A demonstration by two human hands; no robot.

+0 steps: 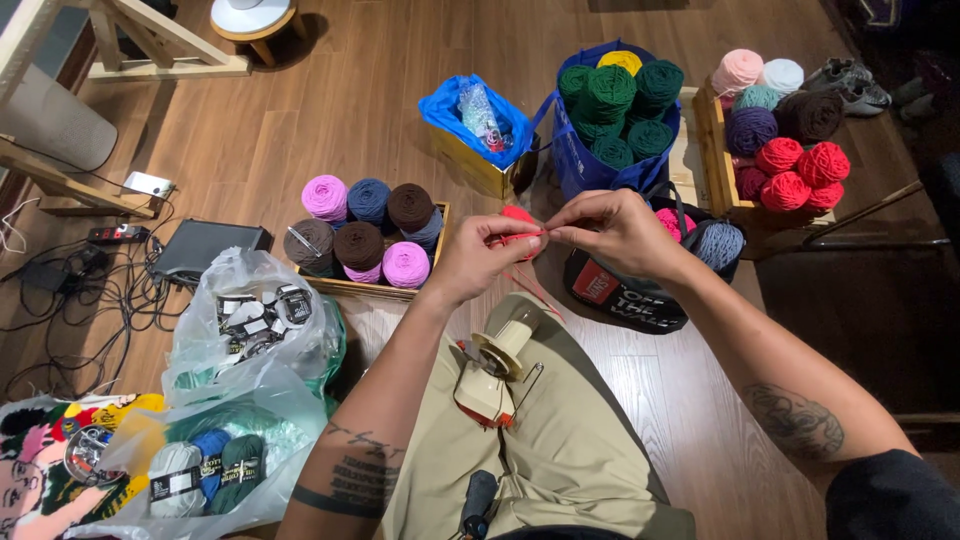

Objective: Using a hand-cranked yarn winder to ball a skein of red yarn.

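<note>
Both hands work a red yarn strand [524,236] above the lap: the left hand [480,257] and right hand [612,228] each pinch it taut between fingers. Likely next, threading it onto the yarn winder [495,365] below, which needs steady tension.

Warm wooden plank floor [330,110] with a pale wooden frame [150,45].

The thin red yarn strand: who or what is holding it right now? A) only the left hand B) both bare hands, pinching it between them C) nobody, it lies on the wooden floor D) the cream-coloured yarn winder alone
B: the left hand and right hand pinch the thin red yarn strand stretched between them, above the cream-coloured yarn winder on the lap.
</note>
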